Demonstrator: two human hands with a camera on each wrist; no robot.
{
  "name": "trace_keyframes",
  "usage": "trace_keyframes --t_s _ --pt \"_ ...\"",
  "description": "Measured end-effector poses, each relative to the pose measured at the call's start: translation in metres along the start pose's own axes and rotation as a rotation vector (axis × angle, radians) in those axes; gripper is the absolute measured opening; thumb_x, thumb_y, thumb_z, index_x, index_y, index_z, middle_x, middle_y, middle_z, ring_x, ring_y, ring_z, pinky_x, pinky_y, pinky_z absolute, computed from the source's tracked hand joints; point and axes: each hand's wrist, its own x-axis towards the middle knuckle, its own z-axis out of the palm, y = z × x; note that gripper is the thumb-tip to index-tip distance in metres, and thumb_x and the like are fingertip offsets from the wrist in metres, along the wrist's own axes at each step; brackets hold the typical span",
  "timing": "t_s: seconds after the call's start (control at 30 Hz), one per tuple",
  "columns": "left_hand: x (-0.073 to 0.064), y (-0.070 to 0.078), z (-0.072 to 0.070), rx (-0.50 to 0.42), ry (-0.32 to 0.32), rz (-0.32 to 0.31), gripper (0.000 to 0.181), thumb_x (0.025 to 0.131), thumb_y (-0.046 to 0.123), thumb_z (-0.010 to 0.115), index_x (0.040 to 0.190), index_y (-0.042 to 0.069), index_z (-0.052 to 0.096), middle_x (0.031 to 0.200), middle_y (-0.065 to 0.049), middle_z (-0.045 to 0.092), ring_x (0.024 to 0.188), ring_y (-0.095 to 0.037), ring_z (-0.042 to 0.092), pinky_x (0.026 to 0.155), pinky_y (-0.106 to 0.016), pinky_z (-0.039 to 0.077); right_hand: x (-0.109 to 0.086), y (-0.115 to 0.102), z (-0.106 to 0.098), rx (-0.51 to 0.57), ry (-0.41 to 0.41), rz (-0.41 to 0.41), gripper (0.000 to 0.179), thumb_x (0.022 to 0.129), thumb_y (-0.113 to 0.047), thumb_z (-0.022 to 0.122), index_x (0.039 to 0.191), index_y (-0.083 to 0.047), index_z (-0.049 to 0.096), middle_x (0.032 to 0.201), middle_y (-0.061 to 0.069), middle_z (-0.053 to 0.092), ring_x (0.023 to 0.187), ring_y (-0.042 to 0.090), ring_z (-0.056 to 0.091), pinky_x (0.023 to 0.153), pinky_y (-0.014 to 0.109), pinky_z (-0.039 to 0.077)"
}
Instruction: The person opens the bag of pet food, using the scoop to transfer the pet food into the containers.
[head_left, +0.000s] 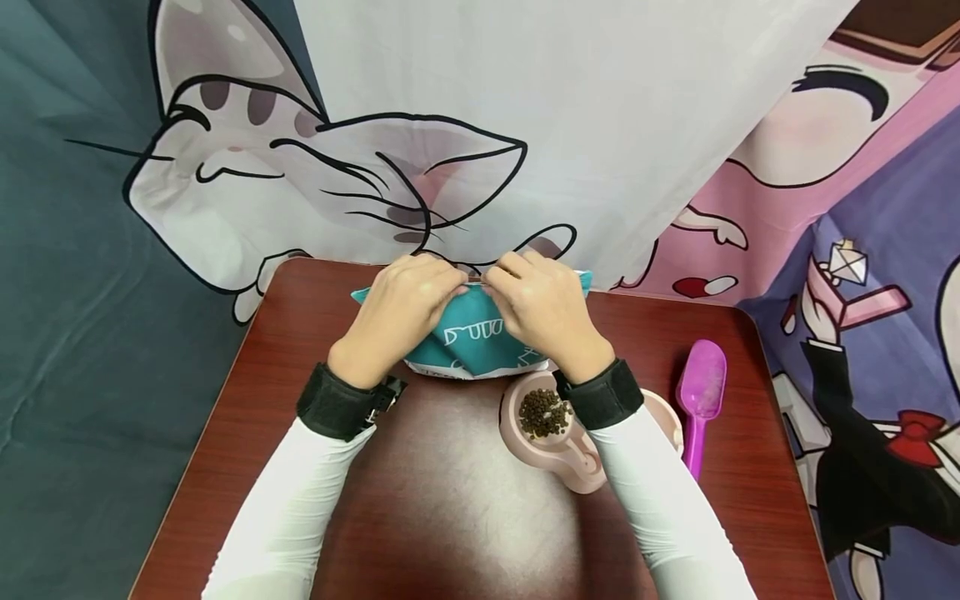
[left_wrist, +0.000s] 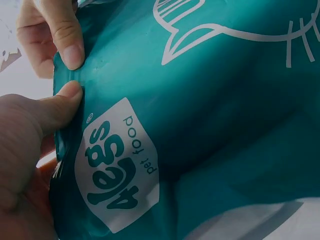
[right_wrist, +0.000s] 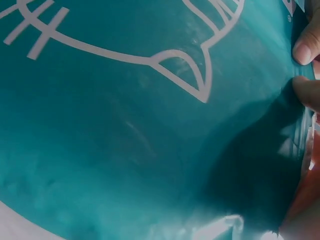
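A teal pet food bag (head_left: 474,333) with white line drawings stands at the back of the table. Its top edge is pinched by my left hand (head_left: 408,304) and my right hand (head_left: 543,304), thumbs close together near the middle. In the left wrist view, the thumb of my left hand (left_wrist: 35,125) presses the edge of the bag (left_wrist: 130,65) beside a "4legs pet food" label. The right wrist view shows the thumb of my right hand (right_wrist: 309,92) at the zip-like strip along the bag's edge (right_wrist: 150,130). Fingers behind the bag are partly hidden.
Below my right wrist sits a pinkish pet bowl (head_left: 525,446) holding brown kibble (head_left: 543,413). Another pale bowl (head_left: 663,417) is partly covered by my right sleeve. A purple scoop (head_left: 702,387) lies at the right of the brown table (head_left: 292,333). Patterned cloth hangs behind.
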Motion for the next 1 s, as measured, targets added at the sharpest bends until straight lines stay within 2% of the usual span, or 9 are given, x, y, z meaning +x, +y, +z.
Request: trace_keyframes --t_s 0.17,0.37,0.47,0.6,0.7,0.8,1.0 --pt "0.001 0.0 -0.001 -0.005 -0.002 0.009 0.011 0.099 0.015 0.07 0.098 0.004 0.074 0.09 -0.008 0.073 0.088 -0.026 0.067 0.08 -0.041 0.053 0.005 -0.005 0.0 0.01 -0.005 -0.042 0.018 0.103 -0.025 0.066 0.104 -0.009 0.075 0.096 0.004 0.071 0.08 0.024 0.064 0.071 0.035 0.057" --pt "0.0 -0.001 0.001 -0.017 -0.024 0.024 0.012 0.1 0.014 0.068 0.098 0.004 0.073 0.089 -0.007 0.072 0.086 -0.025 0.066 0.08 -0.039 0.056 0.006 -0.007 0.002 0.012 0.026 -0.061 0.019 0.102 -0.022 0.067 0.09 -0.007 0.071 0.085 0.004 0.066 0.073 0.022 0.059 0.064 0.031 0.053" --pt "-0.003 -0.002 -0.004 -0.006 -0.045 -0.005 0.016 0.099 0.017 0.071 0.106 0.004 0.075 0.099 -0.009 0.074 0.094 -0.025 0.068 0.085 -0.041 0.058 0.005 -0.006 0.003 0.025 0.04 -0.057 0.018 0.1 -0.022 0.069 0.088 -0.009 0.07 0.082 0.003 0.065 0.071 0.021 0.058 0.063 0.03 0.052" --pt "-0.01 -0.007 -0.012 -0.004 -0.053 -0.082 0.023 0.097 0.024 0.074 0.111 0.005 0.076 0.108 -0.009 0.075 0.103 -0.026 0.069 0.089 -0.044 0.059 0.005 -0.006 0.004 0.026 0.034 -0.057 0.021 0.102 -0.024 0.066 0.086 -0.009 0.07 0.081 0.002 0.064 0.07 0.02 0.057 0.061 0.029 0.051" --pt "-0.014 -0.009 -0.014 -0.033 -0.044 -0.107 0.019 0.097 0.024 0.073 0.105 0.006 0.076 0.102 -0.008 0.076 0.098 -0.025 0.071 0.086 -0.045 0.059 0.005 -0.007 0.004 0.026 0.033 -0.058 0.025 0.104 -0.025 0.063 0.086 -0.01 0.069 0.081 0.002 0.063 0.07 0.02 0.056 0.061 0.029 0.05" --pt "-0.015 -0.01 -0.013 -0.04 -0.024 -0.091 0.014 0.098 0.02 0.072 0.098 0.006 0.075 0.092 -0.008 0.075 0.088 -0.024 0.071 0.08 -0.044 0.059 0.006 -0.007 0.005 0.023 0.039 -0.061 0.024 0.104 -0.025 0.063 0.087 -0.009 0.069 0.082 0.002 0.064 0.07 0.02 0.057 0.062 0.03 0.051" --pt "-0.016 -0.014 -0.007 -0.032 0.006 -0.062 0.015 0.097 0.019 0.072 0.091 0.005 0.072 0.081 -0.007 0.073 0.077 -0.023 0.069 0.071 -0.043 0.056 0.007 -0.007 0.006 0.003 0.041 -0.059 0.02 0.101 -0.023 0.068 0.088 -0.009 0.07 0.081 0.003 0.062 0.068 0.021 0.055 0.058 0.03 0.048"
